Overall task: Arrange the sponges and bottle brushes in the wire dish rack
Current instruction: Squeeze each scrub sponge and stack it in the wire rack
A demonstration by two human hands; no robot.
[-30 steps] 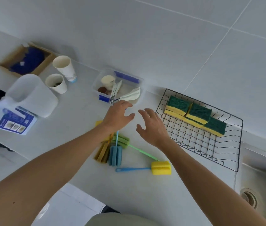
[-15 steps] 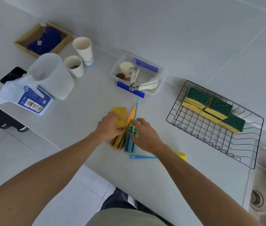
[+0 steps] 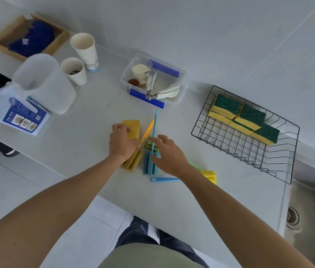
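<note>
A black wire dish rack stands at the right with several green-and-yellow sponges lined along its far side. At the counter's middle lies a pile of bottle brushes. My left hand curls over a flat yellow sponge and covers part of an orange brush with its foam head. My right hand pinches the handle of a blue bottle brush. A green brush lies under that hand. A yellow-headed brush with a blue handle lies by my right wrist.
A clear plastic box with utensils sits behind the pile. Two paper cups, a white jug, a leaflet and a wooden tray stand at the left. A steel sink lies right of the rack.
Both hands have come down from above the counter onto the pile. The left one settled on the yellow sponge, the right one on the blue brush handle.
</note>
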